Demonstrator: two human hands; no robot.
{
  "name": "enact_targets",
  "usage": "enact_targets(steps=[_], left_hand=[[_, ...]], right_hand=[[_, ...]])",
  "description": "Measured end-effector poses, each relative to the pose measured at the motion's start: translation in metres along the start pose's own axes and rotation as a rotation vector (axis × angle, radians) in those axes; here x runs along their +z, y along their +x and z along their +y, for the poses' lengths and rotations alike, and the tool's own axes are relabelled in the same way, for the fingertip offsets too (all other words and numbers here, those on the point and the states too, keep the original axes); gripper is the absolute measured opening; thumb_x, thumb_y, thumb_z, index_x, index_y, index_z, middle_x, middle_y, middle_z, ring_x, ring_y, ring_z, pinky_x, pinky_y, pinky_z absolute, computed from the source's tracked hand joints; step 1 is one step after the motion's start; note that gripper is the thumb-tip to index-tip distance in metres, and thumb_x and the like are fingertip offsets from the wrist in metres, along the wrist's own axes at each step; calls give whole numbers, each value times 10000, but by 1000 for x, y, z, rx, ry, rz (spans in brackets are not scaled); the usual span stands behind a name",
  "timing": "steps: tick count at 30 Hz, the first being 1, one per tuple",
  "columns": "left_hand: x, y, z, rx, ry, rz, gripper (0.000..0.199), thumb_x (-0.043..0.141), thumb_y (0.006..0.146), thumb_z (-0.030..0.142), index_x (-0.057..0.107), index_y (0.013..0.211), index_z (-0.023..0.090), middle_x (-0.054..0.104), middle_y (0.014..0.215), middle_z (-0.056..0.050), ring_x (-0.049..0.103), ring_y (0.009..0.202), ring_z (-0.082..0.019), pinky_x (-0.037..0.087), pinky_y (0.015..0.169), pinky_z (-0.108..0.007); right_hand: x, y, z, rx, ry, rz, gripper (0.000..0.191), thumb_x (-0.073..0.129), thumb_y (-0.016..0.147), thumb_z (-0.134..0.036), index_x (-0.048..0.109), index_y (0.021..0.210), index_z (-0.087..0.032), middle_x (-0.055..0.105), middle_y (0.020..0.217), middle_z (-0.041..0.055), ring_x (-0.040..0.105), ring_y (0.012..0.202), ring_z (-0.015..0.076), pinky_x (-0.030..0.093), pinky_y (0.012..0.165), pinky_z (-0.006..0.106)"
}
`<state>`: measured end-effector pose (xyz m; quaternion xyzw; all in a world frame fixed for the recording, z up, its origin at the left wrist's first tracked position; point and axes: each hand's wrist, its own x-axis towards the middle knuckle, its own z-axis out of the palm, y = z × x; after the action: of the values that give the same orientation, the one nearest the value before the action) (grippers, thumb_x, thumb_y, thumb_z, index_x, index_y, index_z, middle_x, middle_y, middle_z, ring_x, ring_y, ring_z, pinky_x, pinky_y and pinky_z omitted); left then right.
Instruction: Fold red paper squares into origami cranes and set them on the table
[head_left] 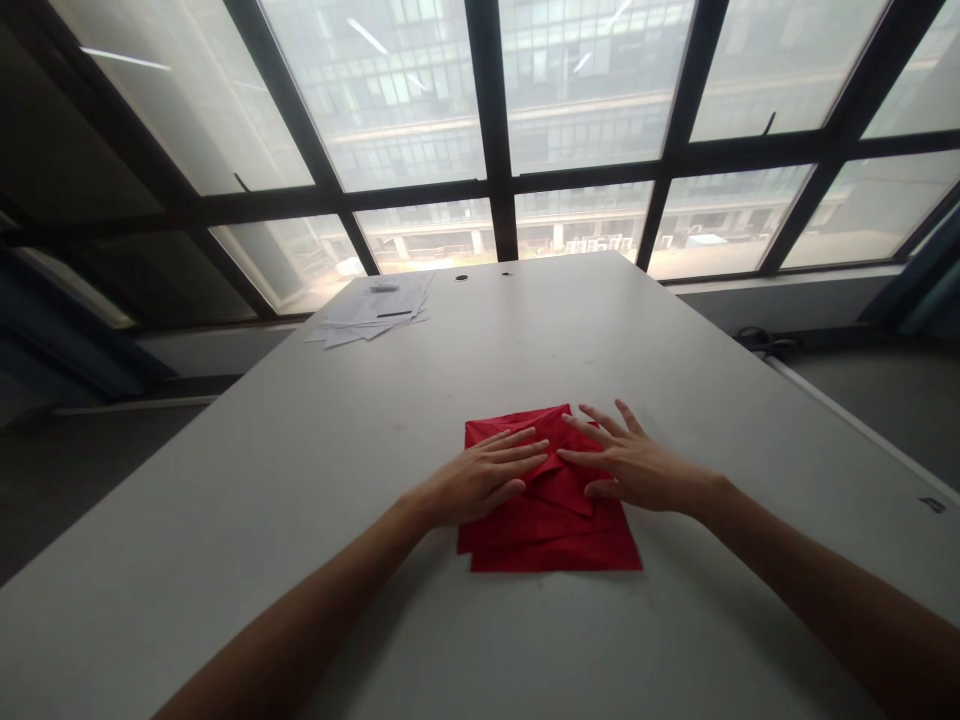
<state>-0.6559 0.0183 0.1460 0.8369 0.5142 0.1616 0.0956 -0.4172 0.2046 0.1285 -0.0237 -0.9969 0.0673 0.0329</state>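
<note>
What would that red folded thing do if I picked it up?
The red folded thing would probably flop, because its layers look thin and creased. It's likely light, being so flat. Its layers might slip apart, since their near edges don't line up.

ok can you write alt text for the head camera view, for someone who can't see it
A person's left hand and right hand spread palm down over folded red material on a white table. Loose papers lie toward the table's far left, with dark-framed windows beyond.
</note>
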Motion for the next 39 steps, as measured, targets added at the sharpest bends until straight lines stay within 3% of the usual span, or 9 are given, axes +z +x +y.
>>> enact_targets(steps=[3, 6, 11, 16, 18, 26, 33, 39], left_hand=[[3, 4, 2, 33, -37, -76, 460, 388, 1042, 318, 387, 1501, 283, 436, 1524, 3, 190, 1503, -240, 216, 1232, -496], [5, 3, 3, 24, -31, -94, 440, 387, 1042, 305, 426, 1481, 286, 474, 1501, 20, 227, 1495, -223, 231, 1231, -465], [11, 0, 3, 32, 3, -79, 457, 440, 1025, 303, 419, 1481, 309, 450, 1520, 26, 272, 1479, -236, 217, 1232, -475], [12, 1, 2, 44, -8, -63, 475, 447, 1023, 299, 394, 1494, 321, 459, 1514, 12, 302, 1467, -241, 252, 1215, -475], [12, 1, 2, 37, -11, -56, 486, 435, 1027, 298, 369, 1508, 310, 477, 1501, -1, 323, 1457, -239, 282, 1201, -467], [14, 1, 0, 40, 1, -39, 502, 443, 1020, 259, 360, 1510, 331, 496, 1483, 4, 329, 1456, -232, 295, 1197, -465], [11, -2, 2, 30, 4, -87, 558, 423, 1030, 289, 233, 1551, 346, 398, 1547, 22, 247, 1489, -234, 237, 1220, -463], [6, -1, 5, 67, 11, -126, 544, 455, 1015, 398, 286, 1531, 374, 353, 1568, 24, 193, 1502, -261, 202, 1225, -503]], right_hand=[[-2, 0, 1, -23, 43, 11, 609, 596, 932, -395, 356, 1490, -435, 93, 1657, 20, 56, 1507, 372, -9, 1142, 704], [-6, -2, 4, -21, 123, 20, 638, 595, 931, -348, 326, 1502, -440, 178, 1646, 13, 100, 1505, 363, 42, 1154, 691], [-17, -5, 3, -51, 247, -10, 618, 797, 752, -449, 581, 1331, -424, 438, 1487, 42, 309, 1419, 360, 120, 1172, 637], [-25, -3, -5, -126, 335, 53, 115, 727, 842, -366, 756, 943, -321, 609, 1185, 34, 498, 1204, 258, 296, 1124, 501], [-24, -2, -7, -146, 377, 100, 105, 653, 901, -295, 737, 847, -264, 643, 1030, 40, 556, 1040, 213, 392, 1035, 432], [-2, 10, -11, 55, 344, 271, 174, 565, 907, -142, 602, 748, -201, 622, 778, 22, 530, 770, 179, 444, 804, 337], [7, 14, -17, 174, 310, 279, 156, 571, 907, -172, 612, 760, -201, 622, 805, 30, 539, 785, 180, 433, 758, 309], [14, 17, -19, 229, 291, 314, 146, 566, 926, -224, 612, 789, -205, 618, 831, 33, 545, 807, 188, 440, 778, 325]])
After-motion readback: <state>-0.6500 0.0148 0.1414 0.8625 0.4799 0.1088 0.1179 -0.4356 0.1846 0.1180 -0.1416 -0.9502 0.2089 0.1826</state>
